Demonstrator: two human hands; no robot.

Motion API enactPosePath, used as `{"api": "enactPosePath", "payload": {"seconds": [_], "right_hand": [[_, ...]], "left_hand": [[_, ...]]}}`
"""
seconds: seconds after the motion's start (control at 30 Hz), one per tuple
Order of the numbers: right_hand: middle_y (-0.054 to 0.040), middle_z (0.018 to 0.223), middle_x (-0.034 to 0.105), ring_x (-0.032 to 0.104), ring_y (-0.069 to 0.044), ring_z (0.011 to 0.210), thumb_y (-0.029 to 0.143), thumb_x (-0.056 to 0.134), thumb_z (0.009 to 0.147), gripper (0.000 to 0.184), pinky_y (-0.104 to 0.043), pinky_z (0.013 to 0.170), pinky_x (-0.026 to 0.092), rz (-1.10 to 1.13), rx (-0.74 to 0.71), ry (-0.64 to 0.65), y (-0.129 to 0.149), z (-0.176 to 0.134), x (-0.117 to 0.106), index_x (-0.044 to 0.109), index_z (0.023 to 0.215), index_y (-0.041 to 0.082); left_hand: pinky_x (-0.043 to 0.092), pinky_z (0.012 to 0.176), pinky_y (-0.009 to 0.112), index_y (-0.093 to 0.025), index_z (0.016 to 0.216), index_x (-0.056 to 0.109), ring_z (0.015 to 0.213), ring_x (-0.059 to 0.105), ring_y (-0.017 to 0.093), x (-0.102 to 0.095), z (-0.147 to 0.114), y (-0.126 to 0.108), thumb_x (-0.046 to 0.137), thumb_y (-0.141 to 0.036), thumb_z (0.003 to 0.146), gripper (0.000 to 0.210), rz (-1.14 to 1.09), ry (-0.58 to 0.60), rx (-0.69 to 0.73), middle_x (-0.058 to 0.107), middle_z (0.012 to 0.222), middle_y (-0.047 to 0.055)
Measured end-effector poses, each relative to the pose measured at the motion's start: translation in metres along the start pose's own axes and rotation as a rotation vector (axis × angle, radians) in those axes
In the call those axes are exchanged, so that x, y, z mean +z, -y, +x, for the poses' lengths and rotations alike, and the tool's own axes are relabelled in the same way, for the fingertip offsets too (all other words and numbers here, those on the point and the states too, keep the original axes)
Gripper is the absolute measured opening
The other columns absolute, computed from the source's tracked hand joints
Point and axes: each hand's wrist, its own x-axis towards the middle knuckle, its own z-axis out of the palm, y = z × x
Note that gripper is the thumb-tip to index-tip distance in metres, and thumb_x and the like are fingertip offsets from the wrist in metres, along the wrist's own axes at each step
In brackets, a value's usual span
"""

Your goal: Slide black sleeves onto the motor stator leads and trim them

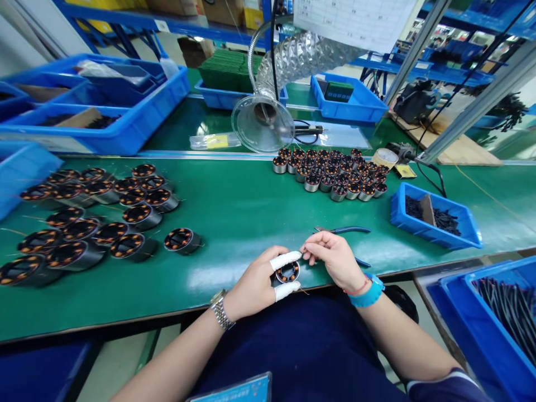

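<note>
At the front edge of the green bench, my left hand point(253, 281) grips a motor stator point(296, 272), a metal ring with copper windings inside. White covers sit on its thumb and index finger, which press the ring from either side. Close to the left index fingertip, my right hand point(338, 258) is closed in a pinch beside the stator. What it pinches is too small to make out. A thin copper wire sticks out at the ring's lower side. Blue-handled pliers point(352, 229) lie just behind the right hand, partly hidden by it.
Many stators point(129, 245) stand on the left, with smaller-looking ones point(330, 170) grouped at the back right. A blue box point(439, 237) of black pieces stands right. A clear funnel point(243, 125) on a foil duct hangs behind. Blue bins point(125, 137) stand back left.
</note>
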Motion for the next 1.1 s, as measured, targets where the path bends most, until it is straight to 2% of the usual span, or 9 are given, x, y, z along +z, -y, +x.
{"api": "enactPosePath", "payload": {"seconds": [0.3, 0.47, 0.73, 0.93, 1.1], "right_hand": [[0.0001, 0.064, 0.062, 0.052, -0.007, 0.053, 0.028, 0.064, 0.070, 0.015, -0.021, 0.052, 0.041, -0.103, 0.023, 0.039, 0.007, -0.003, 0.002, 0.061, 0.074, 0.015], [0.0016, 0.066, 0.060, 0.050, -0.007, 0.055, 0.027, 0.062, 0.071, 0.013, -0.022, 0.055, 0.041, -0.269, 0.008, 0.086, 0.009, -0.004, -0.002, 0.062, 0.077, 0.015], [-0.0014, 0.078, 0.063, 0.055, -0.012, 0.071, 0.023, 0.056, 0.077, 0.008, -0.026, 0.066, 0.044, -0.656, -0.275, 0.113, 0.012, -0.009, -0.004, 0.063, 0.079, 0.018], [-0.0017, 0.078, 0.063, 0.055, -0.012, 0.069, 0.021, 0.055, 0.078, 0.008, -0.025, 0.063, 0.044, -0.724, -0.373, 0.107, 0.011, -0.009, -0.005, 0.062, 0.083, 0.020], [-0.0018, 0.079, 0.064, 0.057, -0.013, 0.073, 0.020, 0.053, 0.080, 0.009, -0.027, 0.069, 0.044, -0.757, -0.428, 0.137, 0.012, -0.009, -0.006, 0.062, 0.080, 0.020]], "left_hand": [[0.046, 0.084, 0.032, -0.024, 0.120, 0.049, 0.097, 0.053, 0.019, -0.001, 0.000, 0.000, 0.062, -0.030, 0.074, 0.048, -0.001, 0.009, -0.014, 0.054, 0.107, 0.006], [0.046, 0.084, 0.033, -0.023, 0.119, 0.049, 0.097, 0.053, 0.019, 0.000, -0.001, 0.001, 0.062, -0.029, 0.074, 0.048, -0.010, 0.002, -0.007, 0.053, 0.107, 0.006], [0.047, 0.083, 0.034, -0.023, 0.118, 0.050, 0.097, 0.054, 0.020, 0.000, -0.001, 0.002, 0.063, -0.029, 0.073, 0.047, -0.008, -0.013, -0.001, 0.054, 0.107, 0.007], [0.047, 0.082, 0.035, -0.024, 0.119, 0.050, 0.095, 0.053, 0.019, -0.001, 0.000, 0.001, 0.063, -0.029, 0.073, 0.048, -0.020, -0.004, -0.003, 0.054, 0.106, 0.006], [0.046, 0.083, 0.034, -0.024, 0.119, 0.050, 0.096, 0.053, 0.019, 0.000, -0.001, 0.002, 0.063, -0.030, 0.073, 0.048, -0.021, 0.001, -0.002, 0.053, 0.107, 0.007]]}}
